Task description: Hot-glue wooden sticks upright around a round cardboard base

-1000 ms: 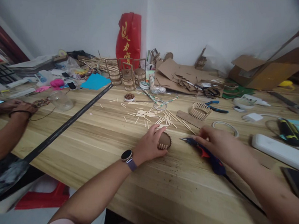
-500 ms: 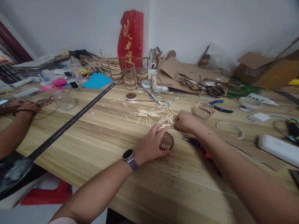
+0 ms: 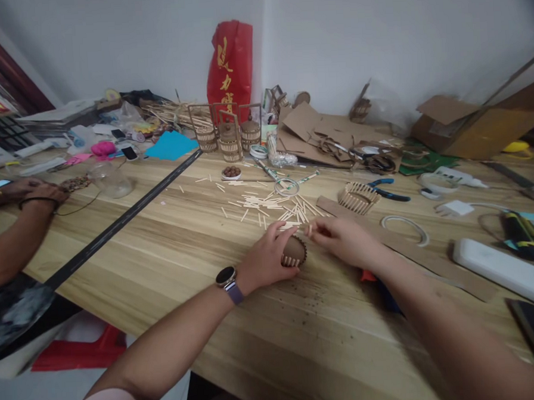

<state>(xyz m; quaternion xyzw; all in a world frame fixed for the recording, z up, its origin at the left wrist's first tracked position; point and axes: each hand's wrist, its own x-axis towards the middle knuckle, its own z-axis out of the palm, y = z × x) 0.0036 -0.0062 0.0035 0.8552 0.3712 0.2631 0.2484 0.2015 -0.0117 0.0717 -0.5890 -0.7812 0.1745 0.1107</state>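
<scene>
A small round brown base (image 3: pixel 295 250) with a toothed rim lies on the wooden table, short pale pegs standing along its near left edge. My left hand (image 3: pixel 269 256) curves around its left side, thumb at the near edge and fingers at the far edge. Just beyond the rim on the right, my right hand (image 3: pixel 340 235) pinches a small wooden stick (image 3: pixel 309 229) between thumb and finger. Loose pale sticks (image 3: pixel 258 201) are scattered past both hands. Farther right stands a larger ring of pegs (image 3: pixel 359 197).
Blue-handled pliers (image 3: pixel 389 192), a cardboard strip (image 3: pixel 413 253) and a white power strip (image 3: pixel 503 274) lie on the right. Small lidded baskets (image 3: pixel 230 143) stand at the back near a red bag (image 3: pixel 231 67). Another person's hands (image 3: pixel 38 191) rest at the left.
My right hand has come back from the loose sticks toward the round base, with a stick now showing in its fingers. My left hand stays around the base.
</scene>
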